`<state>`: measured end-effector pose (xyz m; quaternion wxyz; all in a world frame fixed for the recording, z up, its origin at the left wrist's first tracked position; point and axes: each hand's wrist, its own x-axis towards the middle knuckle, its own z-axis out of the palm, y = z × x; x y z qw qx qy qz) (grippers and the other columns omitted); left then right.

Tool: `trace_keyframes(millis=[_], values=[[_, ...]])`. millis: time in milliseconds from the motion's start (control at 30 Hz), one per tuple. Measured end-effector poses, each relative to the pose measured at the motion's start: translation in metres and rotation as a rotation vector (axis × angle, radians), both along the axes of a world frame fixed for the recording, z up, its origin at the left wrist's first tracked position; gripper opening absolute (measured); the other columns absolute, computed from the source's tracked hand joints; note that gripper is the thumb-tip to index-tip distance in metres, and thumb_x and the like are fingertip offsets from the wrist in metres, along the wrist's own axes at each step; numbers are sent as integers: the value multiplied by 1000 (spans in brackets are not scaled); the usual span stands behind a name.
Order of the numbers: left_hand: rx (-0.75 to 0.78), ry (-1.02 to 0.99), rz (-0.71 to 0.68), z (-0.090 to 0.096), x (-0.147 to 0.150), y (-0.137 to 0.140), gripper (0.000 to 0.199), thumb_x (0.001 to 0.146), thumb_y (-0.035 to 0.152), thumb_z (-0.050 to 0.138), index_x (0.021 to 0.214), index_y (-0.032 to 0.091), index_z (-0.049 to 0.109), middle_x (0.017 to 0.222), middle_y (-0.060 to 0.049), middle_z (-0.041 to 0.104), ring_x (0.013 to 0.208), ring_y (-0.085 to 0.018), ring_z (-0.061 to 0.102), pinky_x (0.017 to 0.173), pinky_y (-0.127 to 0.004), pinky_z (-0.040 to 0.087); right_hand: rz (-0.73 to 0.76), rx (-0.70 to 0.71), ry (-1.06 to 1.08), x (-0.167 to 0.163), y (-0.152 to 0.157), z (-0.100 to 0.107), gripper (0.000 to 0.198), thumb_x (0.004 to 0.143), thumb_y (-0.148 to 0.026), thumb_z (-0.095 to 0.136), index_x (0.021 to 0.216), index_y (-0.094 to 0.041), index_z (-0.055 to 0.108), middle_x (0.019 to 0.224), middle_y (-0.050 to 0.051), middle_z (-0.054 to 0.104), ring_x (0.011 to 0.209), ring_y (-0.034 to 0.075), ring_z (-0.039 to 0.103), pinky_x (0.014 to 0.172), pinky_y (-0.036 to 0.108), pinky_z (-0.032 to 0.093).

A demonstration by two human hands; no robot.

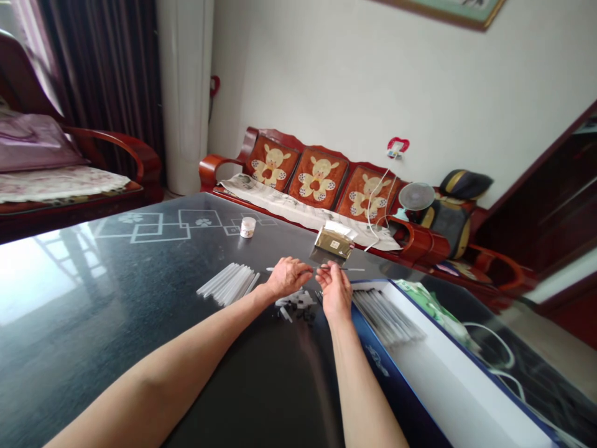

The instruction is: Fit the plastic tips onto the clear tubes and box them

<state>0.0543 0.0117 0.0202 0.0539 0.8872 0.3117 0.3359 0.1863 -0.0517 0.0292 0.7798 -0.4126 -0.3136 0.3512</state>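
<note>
My left hand (290, 277) is closed, its fingertips pinched together; the end of a slim white tube (269, 269) shows at its far side, mostly hidden by the hand. Facing it, my right hand (334, 289) pinches a thin pen refill (356, 269), dark near the fingers and pale at its outer end. The fingertips of both hands are close together over the table. Beneath them lies a small heap of short white and black pieces (298, 301). To the left of my left hand, several white tubes (228, 283) lie side by side.
A long blue box (466, 373) with a white inside stands at the right, with a row of slender clear, dark-tipped pens (389, 317). Behind my hands is a gold tissue box (332, 244). A small white jar (247, 228) stands on the dark glossy table (116, 311). Beyond is a wooden sofa (321, 177).
</note>
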Motion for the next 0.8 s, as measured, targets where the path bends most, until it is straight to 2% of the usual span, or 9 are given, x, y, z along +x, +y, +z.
trace_keyframes(millis=[167,333,533,667,800], values=[[-30,-59,17,-8,0,5,27,93,35,47,102,23,69,94,-3,71,88,-16,63,86,-29,43,-48,6,-89,0,3,-8,37,71,-48,70,90,-17,63,82,1,68,69,11,65,63,23,53],[3,-68,-10,-11,-3,3,28,93,38,48,102,22,70,88,-3,70,82,-16,62,81,-28,44,-7,-14,-168,-5,3,-12,35,72,-47,69,89,-18,65,82,1,68,68,11,64,64,25,53],[-15,-62,25,-6,-11,1,32,94,38,44,107,24,69,87,-3,69,83,-16,61,82,-28,44,38,-86,-215,-5,1,-17,34,72,-49,67,89,-18,69,103,4,68,86,15,62,64,23,52],[-10,-24,16,-4,-13,-1,33,94,40,43,108,26,69,87,-3,69,81,-16,61,81,-28,44,78,-84,-222,-3,0,-21,34,74,-47,66,93,-19,70,108,5,67,92,17,61,67,25,52],[-33,37,2,1,-10,-8,33,94,39,42,102,23,71,86,-4,69,81,-16,61,79,-25,44,155,-85,-258,-8,-1,-25,33,76,-46,64,96,-20,70,113,4,67,98,18,60,70,27,52]])
